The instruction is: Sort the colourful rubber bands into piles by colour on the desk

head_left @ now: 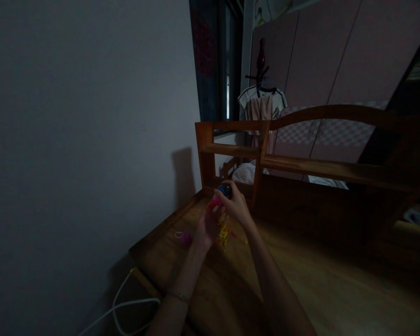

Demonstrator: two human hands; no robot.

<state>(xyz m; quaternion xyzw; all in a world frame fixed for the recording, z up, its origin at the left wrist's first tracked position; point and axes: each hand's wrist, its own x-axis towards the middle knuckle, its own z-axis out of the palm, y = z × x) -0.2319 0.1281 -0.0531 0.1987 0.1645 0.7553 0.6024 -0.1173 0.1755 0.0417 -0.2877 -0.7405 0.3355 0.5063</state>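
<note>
At mid-frame I held a pink and dark-blue object [215,201], with yellow and orange pieces [224,231] just below and pink-and-white checks banding pinkish cabinet doors [318,60] upper right.

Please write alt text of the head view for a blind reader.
A person's bare right grip holds a small dark item beside a small pink item at the left grip, above a brown wooden desk with small yellow and orange pieces.
</note>
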